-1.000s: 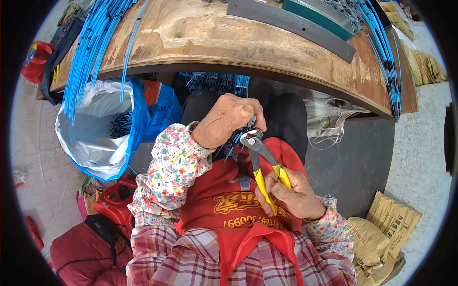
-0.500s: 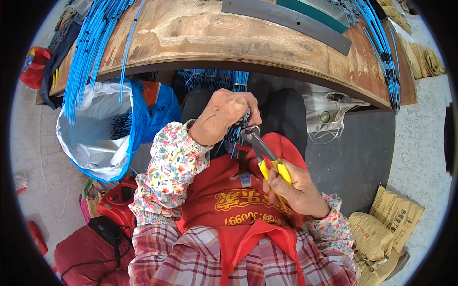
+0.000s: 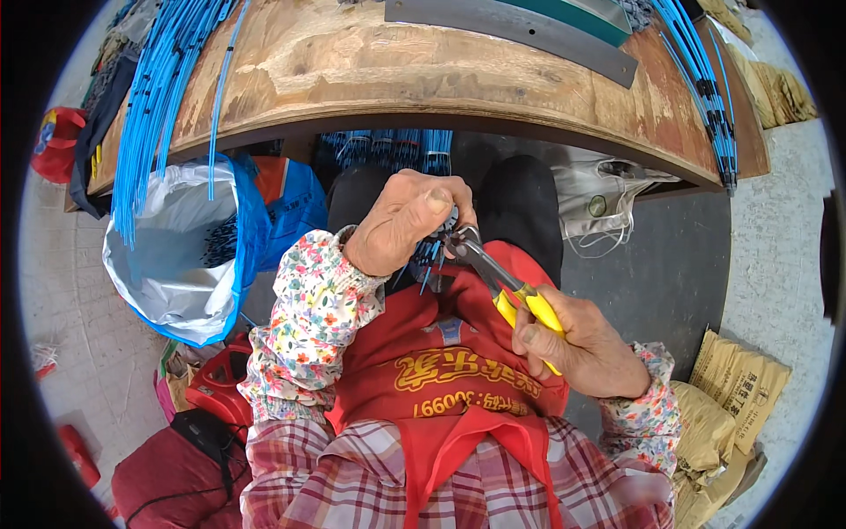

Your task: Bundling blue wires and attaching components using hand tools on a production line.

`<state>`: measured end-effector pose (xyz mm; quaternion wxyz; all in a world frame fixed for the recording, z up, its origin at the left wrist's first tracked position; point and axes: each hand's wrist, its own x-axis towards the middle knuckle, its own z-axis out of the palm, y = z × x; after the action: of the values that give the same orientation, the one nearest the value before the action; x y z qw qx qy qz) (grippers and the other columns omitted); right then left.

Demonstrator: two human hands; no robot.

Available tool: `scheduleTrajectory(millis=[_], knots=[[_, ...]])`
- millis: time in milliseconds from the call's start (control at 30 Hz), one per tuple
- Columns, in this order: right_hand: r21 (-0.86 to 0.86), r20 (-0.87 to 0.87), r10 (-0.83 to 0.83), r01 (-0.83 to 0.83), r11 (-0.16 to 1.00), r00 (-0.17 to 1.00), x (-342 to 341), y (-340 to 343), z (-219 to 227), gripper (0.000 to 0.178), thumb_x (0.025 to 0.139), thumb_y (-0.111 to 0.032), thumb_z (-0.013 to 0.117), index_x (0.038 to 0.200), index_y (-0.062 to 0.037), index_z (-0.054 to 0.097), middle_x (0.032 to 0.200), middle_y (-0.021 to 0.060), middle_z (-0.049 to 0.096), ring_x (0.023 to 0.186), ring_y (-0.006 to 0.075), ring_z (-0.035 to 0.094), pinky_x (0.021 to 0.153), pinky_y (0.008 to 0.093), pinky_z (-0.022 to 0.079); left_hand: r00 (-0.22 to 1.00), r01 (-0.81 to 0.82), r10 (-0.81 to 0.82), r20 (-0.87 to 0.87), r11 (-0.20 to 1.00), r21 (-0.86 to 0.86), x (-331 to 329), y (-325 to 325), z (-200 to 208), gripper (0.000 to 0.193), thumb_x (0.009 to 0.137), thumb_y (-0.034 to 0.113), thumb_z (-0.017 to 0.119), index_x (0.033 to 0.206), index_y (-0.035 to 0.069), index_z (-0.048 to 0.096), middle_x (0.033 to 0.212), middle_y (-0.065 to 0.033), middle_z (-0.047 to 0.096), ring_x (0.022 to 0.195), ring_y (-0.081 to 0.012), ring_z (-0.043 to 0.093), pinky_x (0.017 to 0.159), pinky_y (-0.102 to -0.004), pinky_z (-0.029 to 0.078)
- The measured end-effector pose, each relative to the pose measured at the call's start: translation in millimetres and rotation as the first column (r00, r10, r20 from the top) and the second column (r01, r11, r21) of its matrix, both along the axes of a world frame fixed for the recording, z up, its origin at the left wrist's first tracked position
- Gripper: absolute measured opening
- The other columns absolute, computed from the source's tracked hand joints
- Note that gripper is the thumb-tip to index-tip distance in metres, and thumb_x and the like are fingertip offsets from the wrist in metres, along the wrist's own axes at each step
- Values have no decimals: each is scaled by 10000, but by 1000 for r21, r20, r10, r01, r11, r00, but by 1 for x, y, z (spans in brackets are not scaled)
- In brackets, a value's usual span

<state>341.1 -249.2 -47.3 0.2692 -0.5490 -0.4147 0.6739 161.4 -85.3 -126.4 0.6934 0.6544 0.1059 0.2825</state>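
Note:
Above my lap, my left hand is closed around a bundle of blue cables with dark ends. Most of the bundle is hidden behind its fingers. My right hand grips a pair of pliers by its yellow handles. The metal jaws of the pliers reach to the bundle, just below my left fingertips. Whether the jaws bite on anything I cannot make out.
A wooden bench spans the top, with long blue cables hanging over its left edge. Below them stands an open white-lined blue bag. A metal bar lies on the bench. Brown paper sacks lie at lower right.
My right hand and the pliers' handles have swung outward to the right. The jaws stay near the bundle, and my left hand has barely moved.

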Motion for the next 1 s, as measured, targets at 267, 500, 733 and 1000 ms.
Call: scheduleTrajectory(millis=[267,500,733,1000], knots=[[0,109,27,-28,1000,994,-3,4,3,257,950,-227,529,1007,16,467,741,28,510,565,69,500,524,209,426,999,-20,20,36,1000,-2,3,0,0,512,953,426,397,806,-34,568,638,-59,555,589,-108,522,555,-245,418],[229,341,-72,-9,973,937,-30,-5,-10,227,935,-176,534,1014,23,457,723,66,498,596,127,517,542,281,420,976,-151,175,-132,973,175,6,-2,0,656,917,560,360,760,-42,568,665,-102,568,616,-161,547,566,-270,413],[337,278,-213,113,935,937,-48,-9,-30,229,930,-187,538,990,17,453,717,105,500,604,182,528,554,312,414,967,-232,240,-87,968,99,1,-3,1,632,929,515,362,778,-53,594,671,-98,581,619,-163,555,575,-263,410],[288,147,-158,111,951,976,-52,0,-31,245,928,-195,543,998,16,441,711,117,517,596,210,534,554,316,417,951,-308,308,-7,951,32,-21,-3,-5,713,923,605,299,866,-51,571,738,-151,544,623,-218,575,586,-309,478]])
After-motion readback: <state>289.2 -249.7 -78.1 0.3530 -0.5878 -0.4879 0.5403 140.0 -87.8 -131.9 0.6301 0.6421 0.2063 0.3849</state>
